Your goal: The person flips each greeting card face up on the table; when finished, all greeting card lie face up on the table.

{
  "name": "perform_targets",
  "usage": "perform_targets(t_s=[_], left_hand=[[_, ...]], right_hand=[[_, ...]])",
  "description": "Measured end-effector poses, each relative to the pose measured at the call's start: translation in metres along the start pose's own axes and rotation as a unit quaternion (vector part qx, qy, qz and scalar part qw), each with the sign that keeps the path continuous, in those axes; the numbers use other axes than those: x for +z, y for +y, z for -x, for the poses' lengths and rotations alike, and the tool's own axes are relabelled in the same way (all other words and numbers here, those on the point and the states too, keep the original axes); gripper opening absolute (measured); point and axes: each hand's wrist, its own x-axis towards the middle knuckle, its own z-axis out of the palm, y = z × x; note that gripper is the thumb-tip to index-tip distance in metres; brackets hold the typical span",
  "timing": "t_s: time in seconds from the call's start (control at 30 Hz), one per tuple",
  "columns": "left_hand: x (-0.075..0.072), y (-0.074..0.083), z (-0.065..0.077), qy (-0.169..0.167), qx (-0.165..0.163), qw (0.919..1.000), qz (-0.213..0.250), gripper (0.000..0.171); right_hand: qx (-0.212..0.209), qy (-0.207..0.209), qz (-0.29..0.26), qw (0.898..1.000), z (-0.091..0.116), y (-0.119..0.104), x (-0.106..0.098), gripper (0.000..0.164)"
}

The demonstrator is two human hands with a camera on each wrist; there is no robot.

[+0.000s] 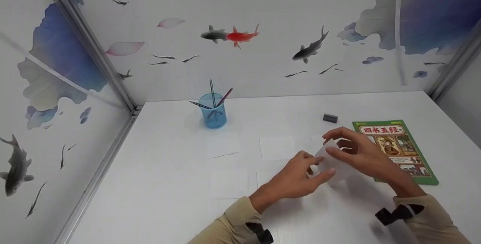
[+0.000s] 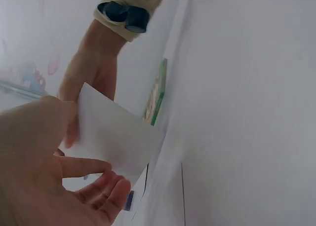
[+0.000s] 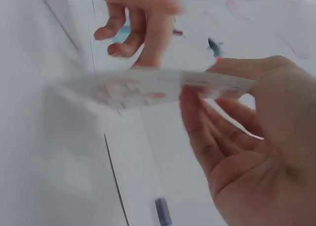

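Observation:
A small card (image 1: 335, 168) is tilted up over the table, held in the fingers of my right hand (image 1: 357, 152). One face is plain white in the left wrist view, while the right wrist view catches blurred reddish printing on the other face of the card (image 3: 138, 90). My left hand (image 1: 297, 176) is at the card's left side, thumb spread and fingertips right at its edge. In the left wrist view, loosely bent fingers of the left hand (image 2: 94, 186) lie along the card's lower edge.
Several white cards (image 1: 278, 148) lie on the white table (image 1: 158, 184). A green-edged book (image 1: 407, 150) lies under the right forearm. Beyond the hands are a dark grey eraser-like block (image 1: 330, 118) and a blue cup (image 1: 214, 118) of pencils. Patterned walls enclose the table.

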Motion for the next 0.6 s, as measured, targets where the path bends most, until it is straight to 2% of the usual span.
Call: perform_targets(t_s=[0.03,0.1,0.2,0.33,0.43,0.5,0.57,0.6], left_hand=[[-0.001,0.001,-0.001,-0.008,-0.009,0.9989,0.044,0.062],[-0.002,0.002,-0.001,-0.022,-0.023,0.9913,0.128,0.055],[-0.003,-0.001,-0.001,-0.027,-0.035,0.9761,0.213,0.036],[-0.003,-0.009,-0.002,-0.021,-0.043,0.9621,0.269,0.035],[-0.003,-0.014,-0.005,-0.010,-0.062,0.9454,0.320,0.033],[-0.004,-0.016,-0.006,0.005,-0.075,0.9313,0.356,0.034],[-0.004,-0.018,-0.007,0.024,-0.084,0.9222,0.377,0.039],[-0.004,-0.018,-0.007,0.033,-0.086,0.9205,0.380,0.041]], right_hand=[[-0.004,-0.001,-0.008,1.000,0.000,-0.001,0.002,0.029],[-0.015,-0.007,-0.020,1.000,0.000,-0.003,0.007,0.023],[-0.039,-0.016,-0.019,0.999,-0.001,-0.002,0.015,0.022],[-0.043,0.011,0.023,0.999,-0.002,0.002,0.021,0.033],[-0.008,0.040,0.053,0.998,-0.004,0.005,0.021,0.038],[0.019,0.054,0.060,0.997,-0.004,0.007,0.021,0.041],[0.036,0.062,0.067,0.995,-0.005,0.009,0.020,0.045],[0.040,0.065,0.074,0.994,-0.004,0.010,0.020,0.047]])
